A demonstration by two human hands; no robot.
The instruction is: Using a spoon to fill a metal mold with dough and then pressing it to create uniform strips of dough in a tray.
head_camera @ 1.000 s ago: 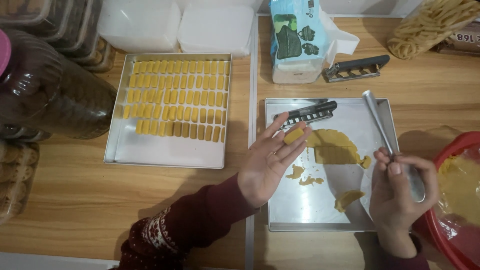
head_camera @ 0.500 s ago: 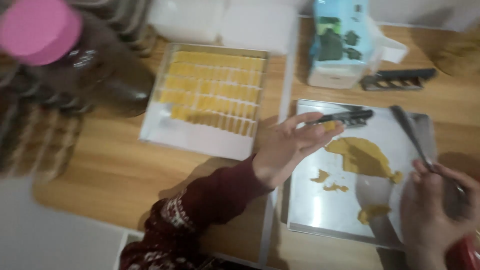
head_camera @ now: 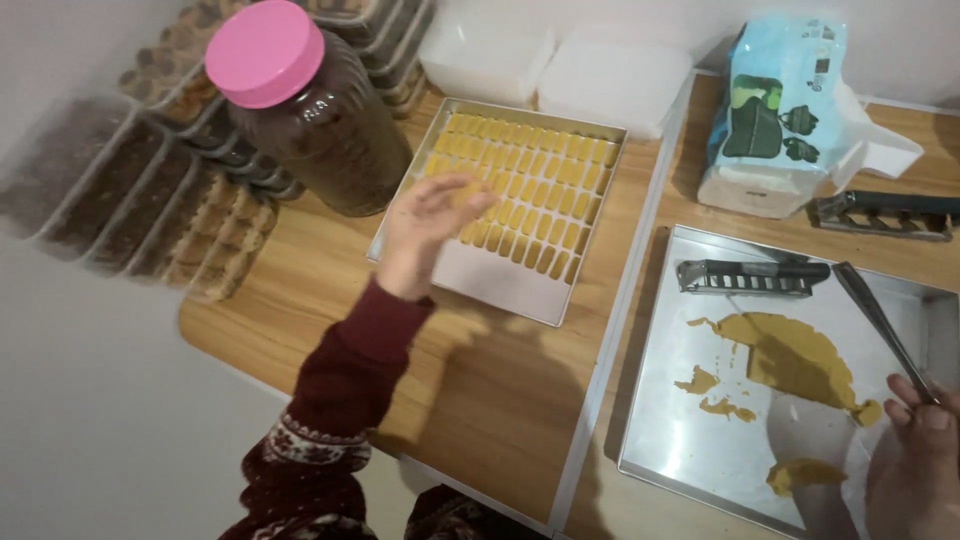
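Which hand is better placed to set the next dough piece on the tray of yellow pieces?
Left. The left hand is over the tray of pieces; the right hand holds a metal tool by the other tray.

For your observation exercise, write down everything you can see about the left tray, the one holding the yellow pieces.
The left tray is a shallow rectangular pan, seemingly of metal, with a low raised rim. It lies flat on the wooden table, turned at a slight angle. Neat rows of small yellow pieces fill most of it; the near end is bare. The left hand hovers over its near left part, fingers spread; whether it touches is unclear. A brown jar with a pink lid stands beside it.
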